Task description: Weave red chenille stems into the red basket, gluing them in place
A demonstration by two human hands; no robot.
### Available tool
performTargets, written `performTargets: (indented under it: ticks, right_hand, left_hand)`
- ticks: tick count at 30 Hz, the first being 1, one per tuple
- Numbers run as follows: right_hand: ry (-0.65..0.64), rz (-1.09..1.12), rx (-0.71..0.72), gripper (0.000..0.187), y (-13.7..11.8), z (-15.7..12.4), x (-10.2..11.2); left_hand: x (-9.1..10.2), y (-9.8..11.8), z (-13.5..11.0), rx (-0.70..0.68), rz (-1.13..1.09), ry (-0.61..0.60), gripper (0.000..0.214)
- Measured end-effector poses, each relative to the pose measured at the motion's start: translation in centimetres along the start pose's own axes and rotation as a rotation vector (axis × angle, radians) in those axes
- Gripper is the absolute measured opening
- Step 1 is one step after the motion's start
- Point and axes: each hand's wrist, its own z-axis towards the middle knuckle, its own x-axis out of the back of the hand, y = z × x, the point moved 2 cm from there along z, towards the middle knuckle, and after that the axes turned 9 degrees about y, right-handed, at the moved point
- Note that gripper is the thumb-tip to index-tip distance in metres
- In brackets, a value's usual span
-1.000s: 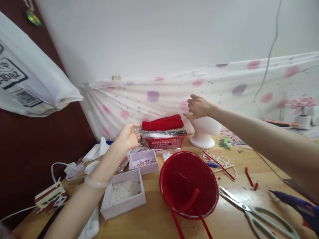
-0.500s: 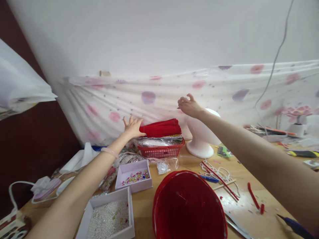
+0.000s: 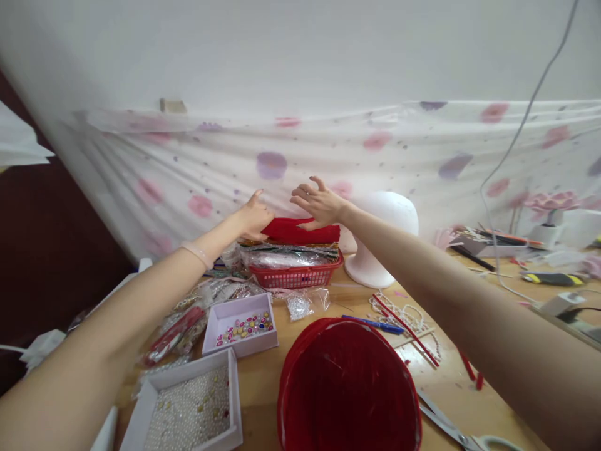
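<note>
Left hand (image 3: 253, 216) seems to pinch the red bundle (image 3: 300, 233) atop a red basket (image 3: 295, 277) at the back of the wooden table (image 3: 347, 297); right hand (image 3: 319, 203) hovers spread open above it, before a flowered cloth (image 3: 375, 156) on the wall (image 3: 300, 50).

The bundle (image 3: 300, 233) is a flat sheaf of long red strips, lying level and crosswise, its ends at 9 and 3 o'clock. It rests on clear packets (image 3: 277, 257) heaped in a red basket (image 3: 295, 277) at the counter's (image 3: 357, 307) 12 o'clock edge, close to the cloth (image 3: 225, 169). The left hand (image 3: 253, 219) touches its 9 o'clock end, fingers curled; the right hand (image 3: 319, 203) is spread over its top, hiding part of it
</note>
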Motion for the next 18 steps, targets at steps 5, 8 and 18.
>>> performTargets:
  ticks: [5,8,18]
  right_hand:
    - [0.025,0.058,-0.006,0.083,-1.3,1.5,0.6]
    - [-0.006,0.147,-0.059,0.089,-1.8,2.2,1.0]
    - [-0.142,0.149,-0.427,0.07,-1.1,0.9,2.6]
  left_hand:
    - [2.8,-0.1,0.2,-0.076,0.229,-0.068,0.036]
    - [4.2,0.4,-0.2,-0.104,0.356,-0.075,0.044]
    - [6.0,2.5,-1.0,-0.182,0.413,0.009,0.055]
